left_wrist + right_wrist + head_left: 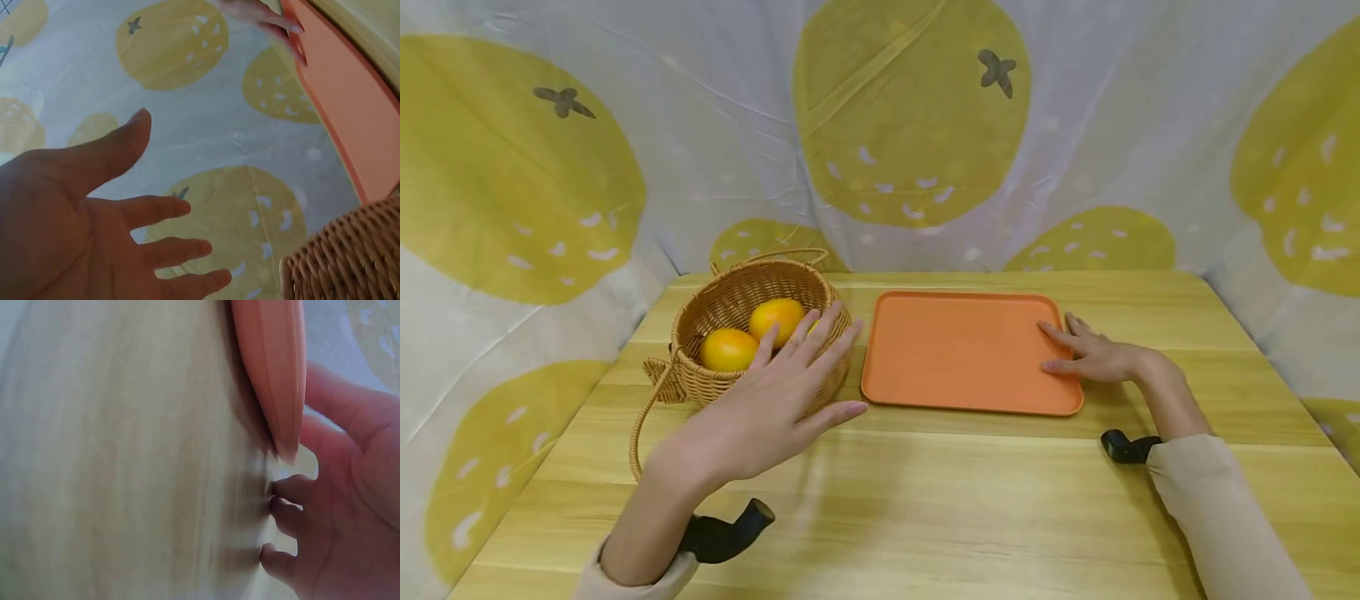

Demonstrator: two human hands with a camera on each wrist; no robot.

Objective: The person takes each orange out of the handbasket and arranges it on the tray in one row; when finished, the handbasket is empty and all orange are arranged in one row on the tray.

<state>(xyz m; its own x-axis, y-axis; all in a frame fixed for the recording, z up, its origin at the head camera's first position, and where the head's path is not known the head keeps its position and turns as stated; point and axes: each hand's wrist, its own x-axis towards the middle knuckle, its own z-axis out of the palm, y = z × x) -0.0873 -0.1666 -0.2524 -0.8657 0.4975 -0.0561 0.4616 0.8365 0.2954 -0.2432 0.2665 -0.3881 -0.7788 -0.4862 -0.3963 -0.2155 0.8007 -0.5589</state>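
Fruit in Basket Beside Tray

Left of the tray, a left hand hovers by the basket, fingers apart; at the tray's right edge, a right hand reaches over the rim, fingers spread.

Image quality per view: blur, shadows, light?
Head: fairly even light, soft shadow on the table near the left hand. Left wrist: dimmer, scene rotated. Right wrist: table grain blurred, dark shadow along the edge of the tray.
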